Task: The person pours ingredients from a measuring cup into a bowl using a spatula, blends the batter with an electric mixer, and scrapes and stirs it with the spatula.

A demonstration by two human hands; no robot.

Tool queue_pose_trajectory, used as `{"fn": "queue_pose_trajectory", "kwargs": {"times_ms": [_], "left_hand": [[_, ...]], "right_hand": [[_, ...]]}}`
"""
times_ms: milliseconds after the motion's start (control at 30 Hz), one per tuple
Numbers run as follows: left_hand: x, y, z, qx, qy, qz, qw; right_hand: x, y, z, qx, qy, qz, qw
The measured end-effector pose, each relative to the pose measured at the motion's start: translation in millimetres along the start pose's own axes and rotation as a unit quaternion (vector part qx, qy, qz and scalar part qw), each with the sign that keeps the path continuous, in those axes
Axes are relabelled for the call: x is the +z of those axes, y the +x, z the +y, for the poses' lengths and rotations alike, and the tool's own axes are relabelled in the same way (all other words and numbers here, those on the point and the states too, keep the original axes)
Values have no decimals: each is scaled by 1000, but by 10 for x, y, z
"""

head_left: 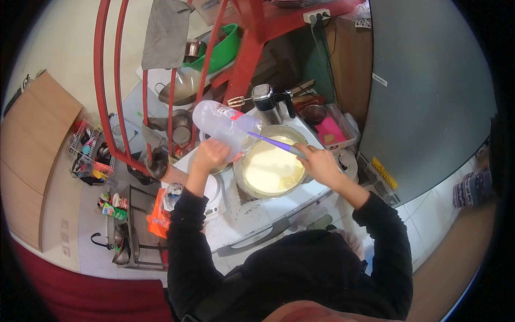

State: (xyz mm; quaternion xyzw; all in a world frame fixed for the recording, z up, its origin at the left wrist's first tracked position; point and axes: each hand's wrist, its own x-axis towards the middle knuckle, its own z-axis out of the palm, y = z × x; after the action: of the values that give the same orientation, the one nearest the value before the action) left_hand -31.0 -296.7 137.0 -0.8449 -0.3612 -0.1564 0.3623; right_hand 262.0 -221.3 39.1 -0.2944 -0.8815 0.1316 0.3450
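Note:
My left hand [212, 154] is closed around a translucent plastic jug [221, 122] with red and dark print. The jug is tipped on its side, its mouth over the left rim of a large clear bowl [239, 181]. Pale yellow batter [270, 167] fills much of the bowl. In my right hand [324, 169] is the grey handle of a spatula with a purple shaft [272, 140]. The spatula's head reaches the jug's mouth; whether it goes inside is hard to make out.
A hand mixer [265, 102] stands behind the bowl, beaters pointing left. Left of the bowl sits a white kitchen scale [214, 201] near an orange bag [159, 214]. Red metal railings [118, 80] rise at the left; a grey fridge [429, 96] stands at the right.

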Motion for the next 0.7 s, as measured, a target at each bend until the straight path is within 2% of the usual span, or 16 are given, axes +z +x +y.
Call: {"fn": "queue_pose_trajectory", "kwargs": {"times_ms": [100,200,300,500,600,700], "left_hand": [[57,83,52,-12,10,36,999],[72,126,60,-24,22,49,998],[111,111,110,-26,-3,33,999],[308,-42,144,-59,-4,52,997],[292,-62,102,-86,13,60,994],[287,-77,61,-95,13,56,994]], "right_hand": [[229,-99,-209,26,-40,0,999],[394,-223,-321,32,-24,-39,998],[431,-324,-290,38,-2,-103,994],[356,-577,-135,68,-45,-150,985],[231,-632,-115,70,-59,-158,983],[190,-692,-39,61,-98,-122,986]]}}
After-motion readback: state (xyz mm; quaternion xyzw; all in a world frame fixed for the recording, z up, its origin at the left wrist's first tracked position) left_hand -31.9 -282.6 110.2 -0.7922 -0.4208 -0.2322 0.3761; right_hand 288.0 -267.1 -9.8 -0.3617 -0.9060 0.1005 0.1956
